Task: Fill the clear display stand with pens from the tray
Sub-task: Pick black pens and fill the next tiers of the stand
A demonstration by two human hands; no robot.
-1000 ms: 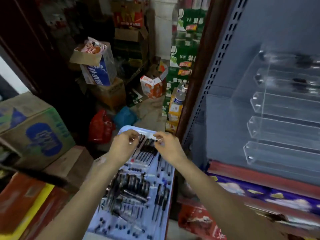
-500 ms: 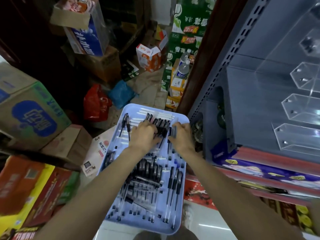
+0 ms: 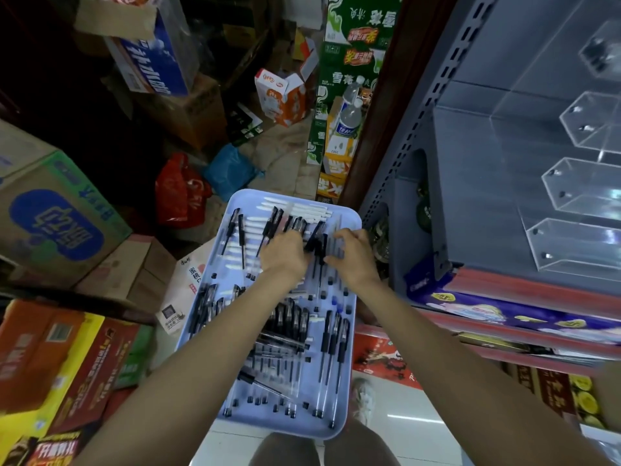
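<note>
Gathering pens from the tray

We curl our left hand [image 3: 285,253] and right hand [image 3: 353,255] around black-capped pens [image 3: 316,240] at the far end of the smooth blue tray [image 3: 349,334], bunching them for one carry; the clear display stand [image 3: 578,196], hard angular acrylic pockets, waits on the shelf to our right.

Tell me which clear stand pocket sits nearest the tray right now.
The lowest pocket of the clear display stand, just above the red shelf edge; the other pockets step up and away from the tray.
</note>
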